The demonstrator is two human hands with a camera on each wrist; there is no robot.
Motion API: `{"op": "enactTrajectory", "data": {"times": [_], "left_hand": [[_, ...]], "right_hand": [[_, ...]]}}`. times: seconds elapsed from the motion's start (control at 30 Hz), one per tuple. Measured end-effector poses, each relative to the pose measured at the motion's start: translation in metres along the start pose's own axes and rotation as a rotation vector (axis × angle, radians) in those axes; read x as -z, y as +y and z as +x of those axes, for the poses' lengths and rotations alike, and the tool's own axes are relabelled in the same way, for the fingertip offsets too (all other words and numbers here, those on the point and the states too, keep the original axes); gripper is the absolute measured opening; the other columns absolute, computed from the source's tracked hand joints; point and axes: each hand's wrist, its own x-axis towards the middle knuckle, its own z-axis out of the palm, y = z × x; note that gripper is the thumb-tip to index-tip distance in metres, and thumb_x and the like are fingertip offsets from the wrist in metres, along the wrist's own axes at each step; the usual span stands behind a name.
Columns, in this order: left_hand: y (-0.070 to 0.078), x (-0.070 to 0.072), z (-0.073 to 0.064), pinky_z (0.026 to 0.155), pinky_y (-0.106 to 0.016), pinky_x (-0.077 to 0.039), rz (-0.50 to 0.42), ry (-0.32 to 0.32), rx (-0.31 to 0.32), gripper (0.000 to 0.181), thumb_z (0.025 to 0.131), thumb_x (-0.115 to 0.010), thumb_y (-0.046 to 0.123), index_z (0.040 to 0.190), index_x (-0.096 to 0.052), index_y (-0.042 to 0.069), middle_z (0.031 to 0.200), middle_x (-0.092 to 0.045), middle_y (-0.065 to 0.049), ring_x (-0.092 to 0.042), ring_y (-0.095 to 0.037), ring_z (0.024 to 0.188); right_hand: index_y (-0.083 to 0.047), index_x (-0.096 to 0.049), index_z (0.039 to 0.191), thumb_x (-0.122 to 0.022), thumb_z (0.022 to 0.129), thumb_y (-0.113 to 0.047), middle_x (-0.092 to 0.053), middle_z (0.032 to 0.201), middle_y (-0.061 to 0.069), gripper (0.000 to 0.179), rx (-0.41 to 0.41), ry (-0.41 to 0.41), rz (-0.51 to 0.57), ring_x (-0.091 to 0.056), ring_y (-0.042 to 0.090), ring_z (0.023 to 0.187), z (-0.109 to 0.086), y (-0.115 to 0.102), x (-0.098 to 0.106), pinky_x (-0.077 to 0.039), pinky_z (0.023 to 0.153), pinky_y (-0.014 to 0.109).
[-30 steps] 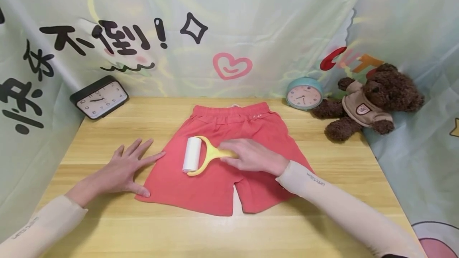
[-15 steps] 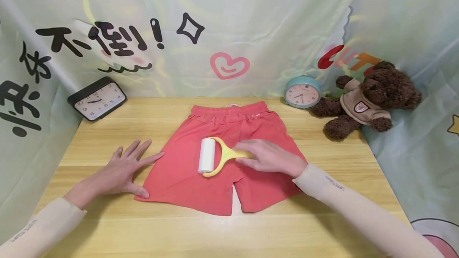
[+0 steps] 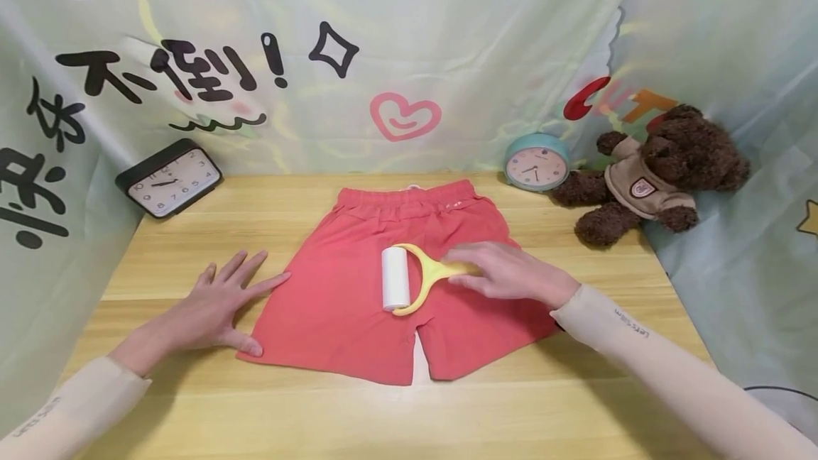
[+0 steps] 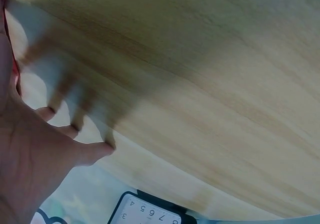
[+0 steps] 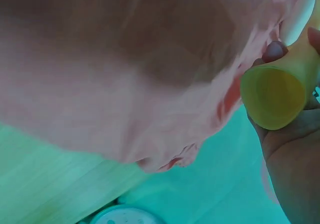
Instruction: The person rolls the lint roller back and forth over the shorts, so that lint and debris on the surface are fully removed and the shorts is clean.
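Observation:
Red shorts (image 3: pixel 345 289) lie spread flat on the wooden table, waistband toward the back. My right hand (image 3: pixel 511 272) grips the yellow handle of a lint roller (image 3: pixel 395 279); its white cylinder rests on the middle of the shorts, above the leg gap. In the right wrist view the hollow end of the lint roller's handle (image 5: pixel 275 96) shows in the palm. My left hand (image 3: pixel 207 311) lies with fingers spread at the shorts' left edge, thumb and index fingertip touching the fabric. The left wrist view shows its other fingertips on the wood.
A black-framed clock (image 3: pixel 169 179) stands at the back left of the table (image 3: pixel 307 417). At the back right are a round teal clock (image 3: pixel 537 163) and a brown teddy bear (image 3: pixel 652 176). Printed cloth (image 3: pixel 473 34) hangs behind and on both sides.
My right hand has drawn the lint roller rightward across the shorts, from the left leg to the middle. The left hand has stayed in place, and the view has shifted slightly.

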Motion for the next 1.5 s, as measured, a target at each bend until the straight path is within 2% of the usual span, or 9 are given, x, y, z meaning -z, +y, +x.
{"op": "enactTrajectory", "data": {"times": [0.3,0.63,0.9,1.13,1.4,1.5], "left_hand": [[0.001,0.000,0.002,0.099,-0.095,-0.023,0.013,-0.008,-0.002,0.120,0.070,-0.081,0.085,0.170,-0.042,0.031,0.175,-0.020,-0.029,-0.021,-0.065,0.154],[0.000,-0.001,0.001,0.099,-0.096,-0.023,0.026,-0.017,-0.002,0.120,0.071,-0.081,0.085,0.171,-0.041,0.031,0.175,-0.019,-0.030,-0.022,-0.066,0.153],[0.000,-0.001,0.001,0.099,-0.095,-0.024,0.022,-0.013,-0.012,0.120,0.071,-0.082,0.084,0.170,-0.041,0.031,0.174,-0.021,-0.031,-0.023,-0.066,0.152],[-0.001,-0.001,0.000,0.099,-0.095,-0.024,0.028,-0.016,-0.010,0.120,0.072,-0.081,0.084,0.171,-0.039,0.032,0.174,-0.021,-0.032,-0.023,-0.067,0.152],[0.000,-0.001,0.000,0.099,-0.095,-0.023,0.024,-0.019,-0.015,0.119,0.073,-0.081,0.084,0.171,-0.040,0.030,0.174,-0.021,-0.033,-0.022,-0.067,0.152],[0.000,-0.002,0.001,0.100,-0.095,-0.022,0.017,-0.022,-0.013,0.119,0.073,-0.082,0.083,0.171,-0.040,0.030,0.174,-0.021,-0.033,-0.021,-0.067,0.152]], "right_hand": [[-0.012,-0.075,0.131,-0.081,0.102,-0.023,-0.073,0.121,-0.002,0.031,0.020,0.001,-0.011,-0.070,0.016,0.108,-0.020,0.015,0.012,-0.060,0.091,0.044],[-0.008,-0.075,0.131,-0.080,0.103,-0.021,-0.074,0.127,0.004,0.031,-0.017,-0.010,-0.038,-0.071,0.024,0.117,-0.042,0.025,0.024,-0.058,0.099,0.050],[-0.014,-0.076,0.126,-0.080,0.102,-0.016,-0.073,0.119,-0.005,0.024,0.039,-0.006,-0.029,-0.071,0.015,0.107,-0.051,0.039,0.035,-0.060,0.091,0.046],[-0.014,-0.077,0.130,-0.082,0.100,-0.014,-0.073,0.130,-0.002,0.030,-0.013,-0.021,0.010,-0.070,0.022,0.121,-0.067,0.052,0.043,-0.058,0.098,0.051],[-0.017,-0.077,0.130,-0.081,0.101,-0.014,-0.073,0.129,-0.004,0.029,-0.043,-0.018,-0.003,-0.071,0.025,0.121,-0.084,0.057,0.053,-0.058,0.098,0.053],[-0.019,-0.077,0.129,-0.081,0.101,-0.014,-0.073,0.126,-0.008,0.029,-0.047,-0.025,0.010,-0.072,0.019,0.114,-0.089,0.060,0.057,-0.060,0.094,0.049]]}}
